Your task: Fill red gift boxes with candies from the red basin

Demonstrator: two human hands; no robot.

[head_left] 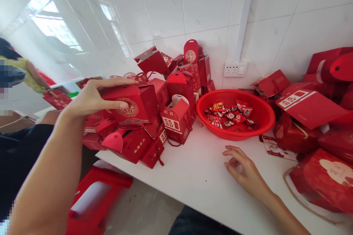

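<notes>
Left hand (91,99) tight around red gift box (136,108), long axis level, emblem camera-facing

My left fingers (116,80) lay over the top of a box (138,99) at the left end of the worktop (198,180), above the front of the heap of boxes (179,117) that ran back to the wall. Right of that heap stood the basket (264,126), with sweets (228,114) in it and a wall socket (235,69) behind it. My right fingers (234,152) rested on the worktop just in front of the basket. Flat boxes (309,108) lay stacked at the right, and a stool (96,194) stood on the floor below the left end.
</notes>
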